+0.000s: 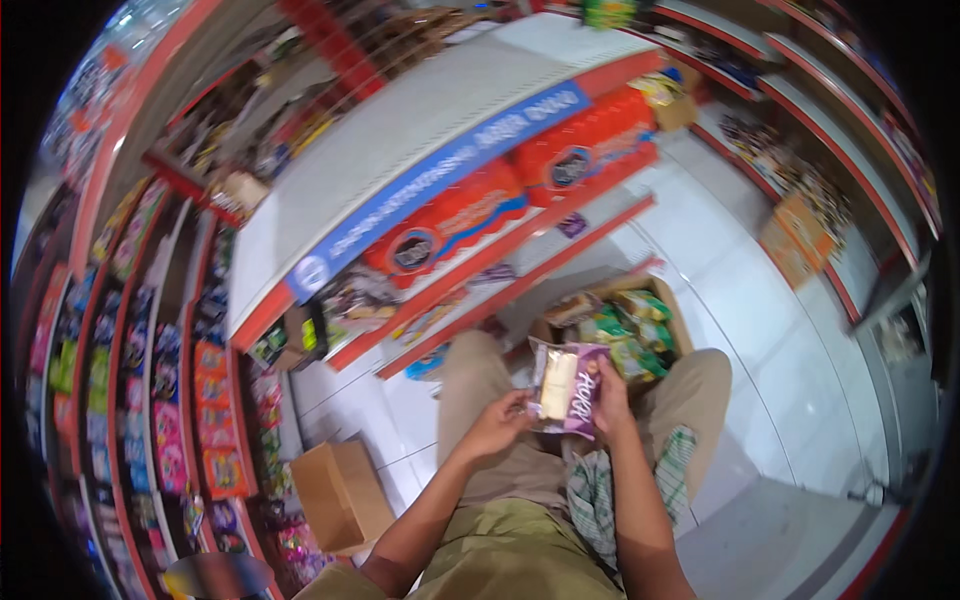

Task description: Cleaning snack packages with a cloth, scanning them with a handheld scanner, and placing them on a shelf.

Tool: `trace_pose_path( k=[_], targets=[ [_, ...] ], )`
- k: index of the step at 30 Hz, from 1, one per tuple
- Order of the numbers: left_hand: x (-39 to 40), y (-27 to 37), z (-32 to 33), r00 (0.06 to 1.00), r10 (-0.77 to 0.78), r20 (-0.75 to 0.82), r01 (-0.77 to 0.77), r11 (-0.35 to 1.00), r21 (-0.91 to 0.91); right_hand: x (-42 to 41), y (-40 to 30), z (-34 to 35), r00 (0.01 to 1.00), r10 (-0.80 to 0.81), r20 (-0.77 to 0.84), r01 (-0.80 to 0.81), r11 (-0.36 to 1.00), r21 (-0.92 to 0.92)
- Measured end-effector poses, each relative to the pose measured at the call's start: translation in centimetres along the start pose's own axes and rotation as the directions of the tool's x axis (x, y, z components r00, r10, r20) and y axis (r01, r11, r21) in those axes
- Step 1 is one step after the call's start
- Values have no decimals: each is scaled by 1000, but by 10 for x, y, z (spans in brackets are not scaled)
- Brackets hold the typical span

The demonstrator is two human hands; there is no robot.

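Observation:
A purple plastic bread packet with a see-through window is held over my lap, and a pale bread roll shows inside. My left hand pinches its left edge between thumb and fingers. On the other side, my right hand grips the right edge. Just beyond the packet, a cardboard box stands between my knees, holding several green and yellow packets and a brownish one. A green-and-white checked cloth hangs by my right forearm.
A low shelf unit with large red packs rises ahead. Stocked racks line the left, near a brown carton. White floor tiles run right, towards more shelves and an orange-brown box.

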State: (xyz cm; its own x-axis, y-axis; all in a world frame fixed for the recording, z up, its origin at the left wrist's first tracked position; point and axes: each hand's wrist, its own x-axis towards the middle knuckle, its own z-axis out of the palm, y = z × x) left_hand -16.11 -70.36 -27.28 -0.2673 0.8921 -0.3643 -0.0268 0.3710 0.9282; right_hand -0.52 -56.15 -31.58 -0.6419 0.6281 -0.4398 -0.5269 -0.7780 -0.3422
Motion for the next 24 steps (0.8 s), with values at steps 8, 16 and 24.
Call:
trace_pose_path(
  k=[8,16,24],
  targets=[
    [-26,104,-191,457,503,-733,-121,852,509,10,24,-5,999,25,25,-25,1000,-3],
    [-2,120,-199,441,651,-618,-70,711,700,5,6,-10,991,-121,-61,123,992,31],
    [29,33,11,988,32,-153,-42,997,-62,-11,-18,20,1000,-17,5,17,997,-79]
  ],
)
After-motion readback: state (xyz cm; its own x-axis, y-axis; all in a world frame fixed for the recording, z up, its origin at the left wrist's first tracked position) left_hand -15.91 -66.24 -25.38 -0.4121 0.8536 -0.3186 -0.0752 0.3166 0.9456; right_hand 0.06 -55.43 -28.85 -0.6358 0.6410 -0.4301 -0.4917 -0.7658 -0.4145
